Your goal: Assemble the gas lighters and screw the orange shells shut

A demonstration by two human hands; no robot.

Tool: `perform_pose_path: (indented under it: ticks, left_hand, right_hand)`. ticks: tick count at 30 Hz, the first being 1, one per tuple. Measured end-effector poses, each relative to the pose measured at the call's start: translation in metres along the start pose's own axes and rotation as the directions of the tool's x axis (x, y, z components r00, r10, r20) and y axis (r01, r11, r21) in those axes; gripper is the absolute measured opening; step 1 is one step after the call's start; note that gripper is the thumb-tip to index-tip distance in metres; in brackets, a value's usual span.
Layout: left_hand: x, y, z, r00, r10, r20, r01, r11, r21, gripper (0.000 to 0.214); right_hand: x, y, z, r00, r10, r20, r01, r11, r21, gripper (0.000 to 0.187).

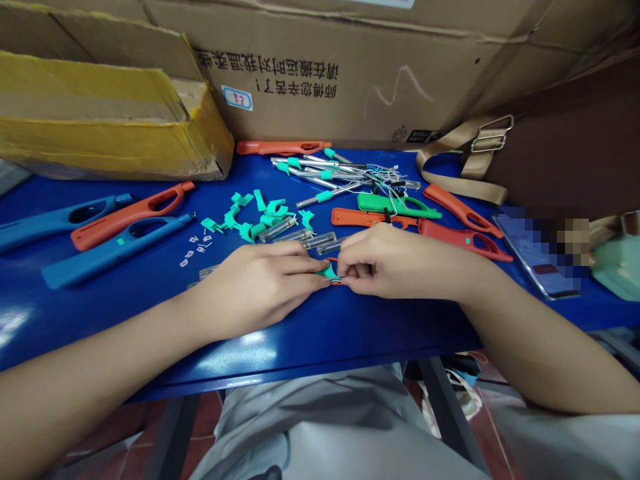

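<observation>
My left hand (270,283) lies over an orange lighter casing (336,283) at the table's middle, fingers together and hiding most of it. A small teal plastic clip (329,271) sits at the casing, between my hands. The bent fingers of my right hand (383,263) pinch at the clip's right side; their tips partly cover it. Just beyond my hands lie several clear plastic tubes (320,241). More teal clips (273,212) are heaped behind them, with tiny white parts (194,248) left of the heap.
Metal lighter rods with wires (335,177) lie at the back. Blue casings (117,250) rest on the left, a green casing (397,205) and a red casing (465,239) on the right. A phone (545,267), cardboard boxes (300,113) and a strap (465,177) border the blue table (310,333).
</observation>
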State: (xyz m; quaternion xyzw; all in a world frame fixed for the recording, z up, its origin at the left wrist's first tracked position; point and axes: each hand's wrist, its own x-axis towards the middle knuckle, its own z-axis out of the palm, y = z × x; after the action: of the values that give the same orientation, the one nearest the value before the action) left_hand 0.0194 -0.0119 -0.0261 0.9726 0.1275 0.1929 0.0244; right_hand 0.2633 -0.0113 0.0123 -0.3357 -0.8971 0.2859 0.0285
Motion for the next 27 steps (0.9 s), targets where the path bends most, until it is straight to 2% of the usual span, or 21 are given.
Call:
perform_pose_path:
  ticks: [12,16,23,27]
  left_hand:
    - [-0.0001,0.0016,-0.0013,1.0,-0.014,0.01,0.014,1.0,0.001,0.025]
    - [-0.0012,0.0014,0.0005,1.0,-0.02,0.002,0.02,1.0,-0.009,0.024]
    - [0.0003,0.003,0.0046,0.998,-0.041,-0.043,0.04,0.999,-0.023,0.019]
    - [0.0015,0.0034,0.0045,0.997,-0.049,-0.062,0.047,0.999,-0.027,0.019]
  right_hand:
    - [-0.0016,-0.0003,0.0004,1.0,-0.001,0.022,0.002,0.998,-0.066,0.018]
    - [-0.0017,0.0017,0.0019,1.0,-0.004,0.004,0.004,0.999,-0.044,0.018]
    - [0.0004,0.0037,0.0014,0.998,0.066,0.008,-0.067,0.997,0.041,0.013]
    - [0.0,0.0037,0.0031,0.997,0.078,0.006,-0.078,0.996,0.033,0.012]
